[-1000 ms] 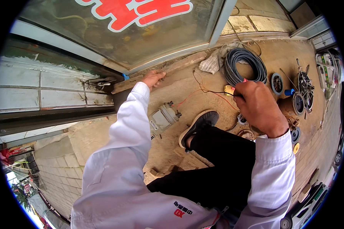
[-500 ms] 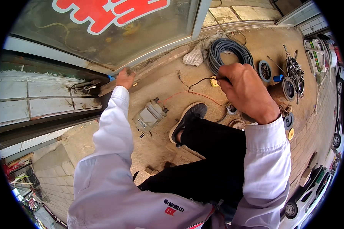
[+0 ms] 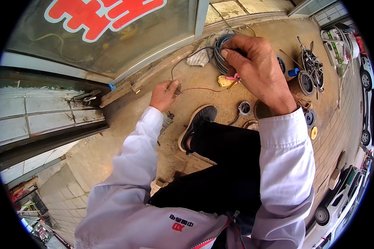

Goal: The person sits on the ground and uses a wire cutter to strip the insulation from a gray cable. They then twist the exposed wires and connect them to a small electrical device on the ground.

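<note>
A thin dark wire arcs between my two hands. My right hand is raised above the floor and pinches one part of it between thumb and forefinger. Lower and to the left, my left hand is closed with thumb and fingertips together at the wire's other visible part. A small dark piece shows by those fingertips; its kind is unclear. From there a thin red wire runs right toward a yellow object on the floor. My left hand and sleeve mostly hide a grey box-shaped device.
Behind my right hand lies a coil of grey cable, with a pale cloth bag beside it. Right of it stand a bucket of tools and a round metal housing. A glass door borders the far left. My shoe is below.
My left hand has moved right from the door's foot to the wire, covering the grey device. My right hand has risen slightly away, and the wire now arcs upward between both hands.
</note>
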`<state>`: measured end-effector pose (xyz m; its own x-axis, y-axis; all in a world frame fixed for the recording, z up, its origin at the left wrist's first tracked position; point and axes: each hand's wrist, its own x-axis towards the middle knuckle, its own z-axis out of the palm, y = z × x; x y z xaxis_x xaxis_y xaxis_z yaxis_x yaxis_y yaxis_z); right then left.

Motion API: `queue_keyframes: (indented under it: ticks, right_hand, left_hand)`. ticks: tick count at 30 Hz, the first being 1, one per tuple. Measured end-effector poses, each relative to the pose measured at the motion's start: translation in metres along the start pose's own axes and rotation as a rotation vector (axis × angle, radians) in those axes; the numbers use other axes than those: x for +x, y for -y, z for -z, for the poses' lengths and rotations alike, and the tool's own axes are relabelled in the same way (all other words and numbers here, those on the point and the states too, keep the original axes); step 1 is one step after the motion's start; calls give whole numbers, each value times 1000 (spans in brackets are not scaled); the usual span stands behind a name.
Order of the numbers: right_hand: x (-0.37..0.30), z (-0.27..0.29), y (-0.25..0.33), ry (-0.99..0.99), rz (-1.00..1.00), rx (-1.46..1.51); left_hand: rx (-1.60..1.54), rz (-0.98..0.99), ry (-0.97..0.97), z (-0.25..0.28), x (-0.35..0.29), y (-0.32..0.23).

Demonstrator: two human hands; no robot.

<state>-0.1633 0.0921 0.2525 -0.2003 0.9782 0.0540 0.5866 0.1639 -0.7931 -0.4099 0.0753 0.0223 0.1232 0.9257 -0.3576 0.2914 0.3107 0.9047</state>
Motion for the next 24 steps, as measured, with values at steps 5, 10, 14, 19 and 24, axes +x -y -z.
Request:
queue_keyframes:
  ticks: [5,10,14,19,24]
  right_hand:
    - [-3,-2,-16,20,97,-167]
    - [-4,1,-3,8,111,-217]
    - [-5,-4,-20,-99,202,-293]
    - [-4,1,-20,-85,35,-400]
    - [-1,2,-12,-290,73,-330]
  left_hand:
    - [-794,-13,-211,26,-16,-39]
    - [-289,-118,-10,48,-13,-67]
    - [-955,-68,-4,60,-17,-112]
    - [-910,-86,162,36,-26,-157]
    - [-213,-410,32,20,-29,-207]
